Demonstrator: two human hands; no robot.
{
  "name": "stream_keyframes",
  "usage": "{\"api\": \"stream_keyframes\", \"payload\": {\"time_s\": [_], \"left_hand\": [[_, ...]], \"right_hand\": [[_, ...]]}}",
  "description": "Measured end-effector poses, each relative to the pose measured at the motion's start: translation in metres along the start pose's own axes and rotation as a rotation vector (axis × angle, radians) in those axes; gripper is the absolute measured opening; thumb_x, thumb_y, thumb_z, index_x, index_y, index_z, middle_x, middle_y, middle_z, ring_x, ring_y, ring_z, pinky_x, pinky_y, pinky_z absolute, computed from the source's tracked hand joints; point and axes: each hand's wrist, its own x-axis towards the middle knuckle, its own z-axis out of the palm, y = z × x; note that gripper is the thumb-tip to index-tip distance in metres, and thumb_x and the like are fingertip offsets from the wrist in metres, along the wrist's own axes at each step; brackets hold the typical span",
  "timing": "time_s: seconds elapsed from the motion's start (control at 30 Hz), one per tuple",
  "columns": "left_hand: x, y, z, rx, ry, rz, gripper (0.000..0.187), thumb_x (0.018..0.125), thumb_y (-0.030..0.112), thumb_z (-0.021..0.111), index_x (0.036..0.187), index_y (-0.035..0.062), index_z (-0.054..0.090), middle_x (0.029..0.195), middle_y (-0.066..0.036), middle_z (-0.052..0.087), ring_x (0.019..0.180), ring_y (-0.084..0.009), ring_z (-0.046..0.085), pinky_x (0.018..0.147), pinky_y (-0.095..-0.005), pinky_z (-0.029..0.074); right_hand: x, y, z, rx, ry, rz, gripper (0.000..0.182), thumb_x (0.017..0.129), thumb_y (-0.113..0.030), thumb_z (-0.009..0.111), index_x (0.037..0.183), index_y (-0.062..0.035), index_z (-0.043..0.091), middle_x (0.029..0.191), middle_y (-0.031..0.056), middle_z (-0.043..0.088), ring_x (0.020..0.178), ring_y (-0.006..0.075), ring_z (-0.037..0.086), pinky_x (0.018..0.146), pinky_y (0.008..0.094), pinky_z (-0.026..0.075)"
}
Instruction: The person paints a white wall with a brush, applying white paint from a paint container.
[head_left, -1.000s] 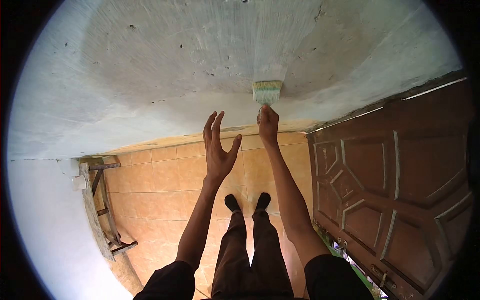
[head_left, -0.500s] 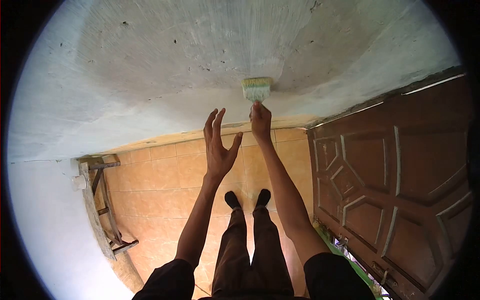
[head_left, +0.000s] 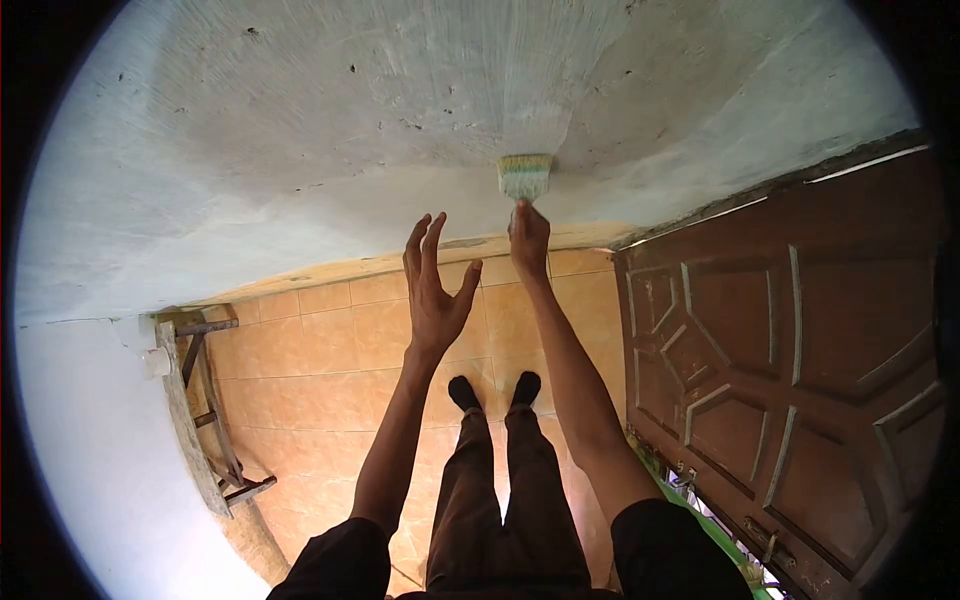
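Observation:
My right hand (head_left: 529,238) is closed round the handle of a wide paintbrush (head_left: 524,180). Its yellowish bristles lie at the surface of the wall (head_left: 400,120), and the brush's flat body is smeared with pale paint. Streaky whitish brush marks run up the wall above the bristles, with greyer patches to either side. To the left, my left hand (head_left: 438,300) hovers in front of the wall's lower part, holding nothing, its fingers spread and the thumb apart.
Orange tiles (head_left: 310,350) cover the floor, where my feet (head_left: 464,394) stand. A brown panelled door (head_left: 740,370) is on the right. At the left, a wooden bench (head_left: 195,420) stands along a white wall, with a small white object (head_left: 157,363) beside it.
The paintbrush and my right hand have shifted slightly to the right along the wall. My left hand stays spread in nearly the same place.

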Motion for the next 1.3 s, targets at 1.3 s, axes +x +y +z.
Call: {"api": "stream_keyframes", "payload": {"time_s": [1.3], "left_hand": [[-0.006,0.014,0.002,-0.016,0.006,0.011,0.068,0.084,0.012,0.07,0.144,0.0112,0.038,0.147,-0.018,0.032,0.136,-0.0379,0.032,0.107,-0.0506,0.035]], "right_hand": [[0.002,0.027,-0.007,0.11,0.014,0.061,0.053,0.103,-0.044,0.042,0.067,-0.0035,0.042,0.056,0.0011,0.036,0.055,0.0108,0.036,0.05,0.0306,0.032]]}}
